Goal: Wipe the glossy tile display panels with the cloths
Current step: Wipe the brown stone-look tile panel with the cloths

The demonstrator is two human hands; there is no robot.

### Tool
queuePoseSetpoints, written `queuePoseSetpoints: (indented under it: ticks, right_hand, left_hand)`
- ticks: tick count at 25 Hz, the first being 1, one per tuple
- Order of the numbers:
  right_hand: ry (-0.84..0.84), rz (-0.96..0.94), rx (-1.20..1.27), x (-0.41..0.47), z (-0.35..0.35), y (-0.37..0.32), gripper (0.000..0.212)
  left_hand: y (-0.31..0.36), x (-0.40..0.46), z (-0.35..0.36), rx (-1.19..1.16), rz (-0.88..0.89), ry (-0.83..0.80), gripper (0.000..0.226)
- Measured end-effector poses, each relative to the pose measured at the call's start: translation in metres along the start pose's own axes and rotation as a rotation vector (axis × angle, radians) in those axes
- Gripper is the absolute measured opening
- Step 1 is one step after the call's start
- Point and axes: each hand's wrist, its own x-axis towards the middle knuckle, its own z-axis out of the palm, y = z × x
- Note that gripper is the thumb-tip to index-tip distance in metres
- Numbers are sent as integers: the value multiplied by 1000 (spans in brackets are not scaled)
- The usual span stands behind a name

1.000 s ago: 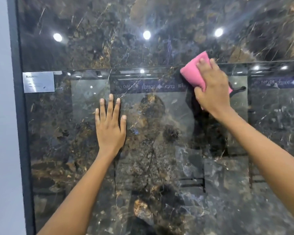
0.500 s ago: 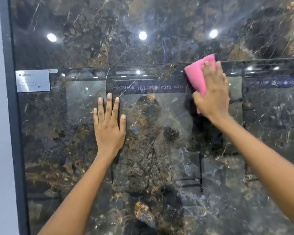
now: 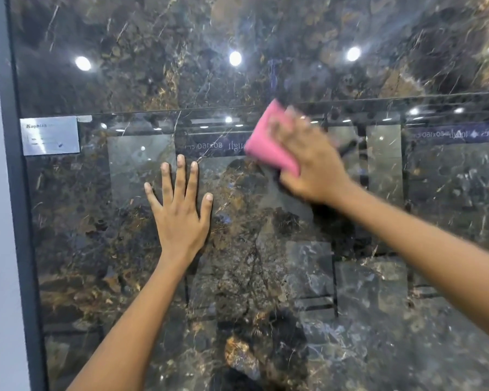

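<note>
A pink cloth [image 3: 268, 142] is held against the dark marbled lower panel [image 3: 266, 277] by the right hand [image 3: 311, 159], whose fingers are laid over it and whose thumb is curled round its lower edge; the hand is blurred, so the exact lie of each finger cannot be told. The cloth is seen sticking out to the left of and above that hand, its top corner reaching the thin seam [image 3: 153, 110] at which the lower panel is met by the upper panel [image 3: 181, 52].

The left hand [image 3: 180, 213] is pressed flat on the lower panel, below and to the left of the cloth, with fingers straight and slightly spread, and nothing is held in it.

A small silver label [image 3: 50, 135] is fixed to the panel above and well to the left of the left hand, beside the dark frame [image 3: 14, 179]. Round ceiling lights are mirrored in the upper panel.
</note>
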Motion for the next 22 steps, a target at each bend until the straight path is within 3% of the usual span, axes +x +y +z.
queuePoseSetpoints:
  ticks: [4, 6, 7, 11, 13, 15, 19, 20, 22]
  right_hand:
    - [-489, -727, -19, -169, 22, -103, 73]
    - [-528, -907, -9, -170, 18, -89, 67]
    - [-461, -818, -20, -145, 13, -72, 64]
    - [-37, -47, -8, -51, -13, 10, 71]
    - [43, 120, 9, -79, -3, -3, 70]
    - [-41, 45, 53, -155, 15, -54, 69]
    - [-515, -624, 88, -286, 20, -133, 80]
    - [-529, -669, 114, -277, 19, -124, 81]
    - [-389, -410, 104, -213, 13, -92, 74]
  left_hand:
    - [2, -1, -4, -14, -10, -20, 60]
    - [2, -2, -1, -9, -19, -24, 60]
    - [2, 1, -2, -6, -16, -32, 60]
    - [0, -4, -12, -57, 25, -70, 61]
    - [4, -53, -8, -132, -58, -52, 58]
    - [10, -127, 0, -120, -111, -54, 55]
    - [0, -175, 15, -45, -51, -117, 53]
    - [0, -171, 14, -58, -57, -108, 53]
    - [1, -171, 15, -68, -53, -74, 53]
